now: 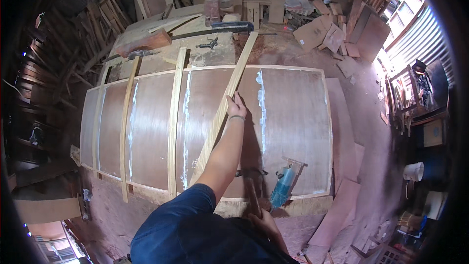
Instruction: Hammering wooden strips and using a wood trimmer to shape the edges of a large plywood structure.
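My left hand (237,107) grips the edge of a long wooden strip (237,77), thumb on its face and fingers along its right side. The strip slants across a wide brown framed panel (298,112), its far end past the frame. My right hand (266,224), low in the view, is closed round the wooden handle of a hammer (253,193); the dark head lies over the panel's near part. White glue lines (261,102) run across the panel. Two more strips, a middle one (176,117) and a left one (128,127), lie across it. Another pale strip lies farther left.
A teal power tool (283,186) rests on the panel's near right. Beyond the panel are a long bar clamp (229,28), a small clamp (210,44) and a reddish wood block (144,43). Scrap boards (315,33) lie at the far right; a white bucket (414,171) stands right.
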Demonstrator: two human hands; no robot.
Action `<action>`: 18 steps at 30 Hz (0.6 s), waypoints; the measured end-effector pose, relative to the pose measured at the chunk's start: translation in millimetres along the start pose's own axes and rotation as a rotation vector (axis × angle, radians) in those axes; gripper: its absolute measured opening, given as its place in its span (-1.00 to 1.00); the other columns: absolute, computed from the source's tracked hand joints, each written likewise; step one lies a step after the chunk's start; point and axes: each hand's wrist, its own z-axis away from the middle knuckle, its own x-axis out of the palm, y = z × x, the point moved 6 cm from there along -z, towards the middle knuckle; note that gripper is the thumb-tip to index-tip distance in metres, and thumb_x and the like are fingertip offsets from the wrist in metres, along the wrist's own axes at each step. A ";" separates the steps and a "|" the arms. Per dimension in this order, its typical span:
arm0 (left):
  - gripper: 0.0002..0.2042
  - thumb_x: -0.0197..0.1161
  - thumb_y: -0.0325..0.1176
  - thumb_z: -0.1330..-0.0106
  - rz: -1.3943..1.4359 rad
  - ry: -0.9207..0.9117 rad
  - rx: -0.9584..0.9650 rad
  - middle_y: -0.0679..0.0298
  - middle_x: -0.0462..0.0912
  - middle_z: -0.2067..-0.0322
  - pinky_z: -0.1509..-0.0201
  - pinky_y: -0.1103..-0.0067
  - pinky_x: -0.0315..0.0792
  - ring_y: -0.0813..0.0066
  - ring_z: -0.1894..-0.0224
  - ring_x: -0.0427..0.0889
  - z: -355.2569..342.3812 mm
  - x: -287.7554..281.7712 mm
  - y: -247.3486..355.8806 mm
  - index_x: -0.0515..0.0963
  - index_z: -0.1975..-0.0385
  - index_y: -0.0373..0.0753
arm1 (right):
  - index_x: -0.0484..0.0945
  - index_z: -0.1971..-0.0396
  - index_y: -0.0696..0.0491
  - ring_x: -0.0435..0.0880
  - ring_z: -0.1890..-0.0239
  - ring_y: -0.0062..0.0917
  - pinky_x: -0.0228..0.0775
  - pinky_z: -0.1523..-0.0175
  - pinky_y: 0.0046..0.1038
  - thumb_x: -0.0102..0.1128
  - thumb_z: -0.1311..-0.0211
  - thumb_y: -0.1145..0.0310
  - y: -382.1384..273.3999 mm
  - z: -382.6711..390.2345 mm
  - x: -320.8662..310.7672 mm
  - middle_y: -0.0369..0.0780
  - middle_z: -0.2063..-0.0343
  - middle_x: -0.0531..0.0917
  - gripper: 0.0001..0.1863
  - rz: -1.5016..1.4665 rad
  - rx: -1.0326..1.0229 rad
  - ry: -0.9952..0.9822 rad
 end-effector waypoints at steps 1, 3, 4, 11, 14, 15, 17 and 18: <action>-0.57 0.08 -0.17 -0.47 -0.002 0.007 0.012 0.09 0.51 -0.08 -0.14 0.63 0.57 0.31 -0.16 0.53 1.7 -7.1 5.4 0.35 -0.14 -0.39 | 0.50 0.14 0.18 0.53 0.41 -0.58 0.40 0.27 -0.47 0.30 -0.21 0.13 -4.6 -0.6 -2.9 -0.24 0.40 0.60 -0.58 0.015 -0.016 0.008; -0.64 0.06 -0.16 -0.48 -0.288 -0.081 -0.131 0.12 0.55 -0.01 -0.09 0.56 0.60 0.33 -0.07 0.59 20.8 -15.6 0.3 0.41 -0.05 -0.34 | 0.48 0.20 0.16 0.53 0.51 -0.59 0.40 0.37 -0.47 0.29 -0.24 0.20 -21.7 -2.4 -20.7 -0.27 0.52 0.56 -0.66 -0.028 -0.151 0.103; -0.69 0.06 -0.18 -0.48 -0.410 -0.088 -0.245 0.14 0.57 0.03 -0.05 0.54 0.60 0.33 0.01 0.62 42.3 -24.4 -4.5 0.43 0.01 -0.31 | 0.46 0.22 0.12 0.51 0.64 -0.62 0.38 0.50 -0.48 0.28 -0.26 0.26 -33.1 -2.1 -26.9 -0.30 0.62 0.51 -0.73 -0.196 -0.047 0.073; -0.53 0.32 -0.16 -0.28 -1.949 -0.355 0.887 0.07 0.52 0.12 0.24 0.45 0.51 0.27 0.11 0.58 184.3 -73.5 168.4 0.42 -0.05 -0.36 | 0.40 0.08 0.17 0.62 0.25 0.05 0.41 0.20 -0.06 0.24 -0.24 0.23 -217.4 -84.9 -102.5 0.08 0.37 0.61 -0.60 0.361 -0.558 0.561; -0.43 0.43 -0.14 -0.11 -2.302 -0.084 0.731 -0.05 0.47 0.07 -0.09 0.24 0.38 -0.03 0.00 0.47 250.3 -69.2 210.1 0.43 -0.04 -0.34 | 0.33 0.12 0.17 0.56 0.20 0.16 0.38 0.17 0.03 0.16 -0.25 0.32 -284.7 -166.0 -107.3 0.15 0.30 0.59 -0.68 0.439 -0.800 0.564; -0.42 0.43 -0.13 -0.11 -2.363 -0.118 0.764 -0.06 0.45 0.05 -0.10 0.23 0.36 -0.04 -0.02 0.45 258.1 -81.1 216.7 0.42 -0.06 -0.33 | 0.32 0.11 0.16 0.57 0.19 0.16 0.39 0.15 0.05 0.13 -0.26 0.34 -294.3 -200.3 -111.6 0.15 0.29 0.60 -0.69 0.524 -0.748 0.626; -0.40 0.44 -0.13 -0.10 -2.420 -0.150 0.795 -0.07 0.43 0.04 -0.11 0.23 0.35 -0.05 -0.04 0.43 268.5 -105.4 226.5 0.41 -0.07 -0.32 | 0.29 0.02 0.14 0.59 0.19 0.15 0.41 0.12 0.05 0.10 -0.26 0.36 -310.4 -249.1 -116.2 0.16 0.27 0.61 -0.65 0.677 -0.601 0.684; -0.37 0.45 -0.11 -0.09 -2.442 -0.140 0.743 -0.08 0.41 0.01 -0.14 0.21 0.33 -0.07 -0.06 0.41 268.6 -119.6 230.7 0.39 -0.09 -0.33 | 0.27 -0.06 0.13 0.60 0.19 0.14 0.43 0.11 0.04 0.09 -0.25 0.35 -315.2 -266.2 -117.5 0.17 0.27 0.62 -0.59 0.744 -0.508 0.680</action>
